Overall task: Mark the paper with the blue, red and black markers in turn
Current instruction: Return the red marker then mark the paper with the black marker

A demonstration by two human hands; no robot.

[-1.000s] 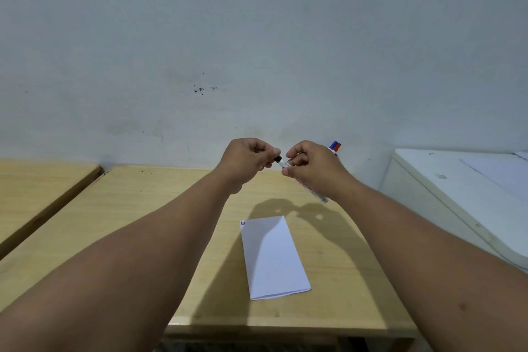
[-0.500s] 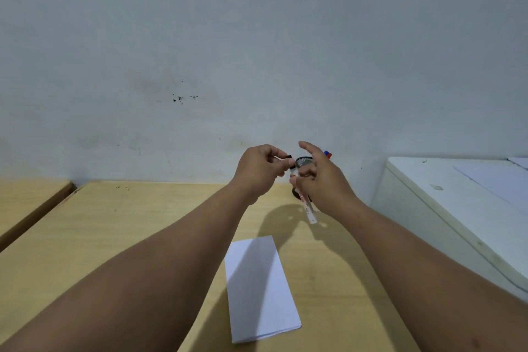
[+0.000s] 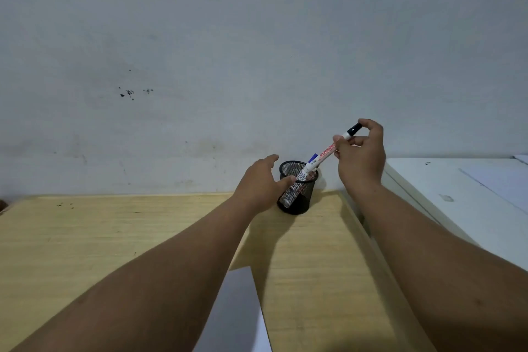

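The right hand (image 3: 360, 157) pinches a black-capped marker (image 3: 328, 150) near its cap end, fingers (image 3: 371, 126) curled round the cap, the barrel slanting down into the mesh cup (image 3: 298, 187) at the back of the desk (image 3: 114, 237). A blue-capped marker (image 3: 313, 158) stands in the cup beside it. The left hand (image 3: 261, 183) rests against the cup's side, fingers loosely spread, holding nothing. The paper (image 3: 237, 314) lies near the desk's front edge, well apart from the cup. The marker looks light, stiff and smooth, so a grip on the barrel just below the cap should hold best. The light cup could tip.
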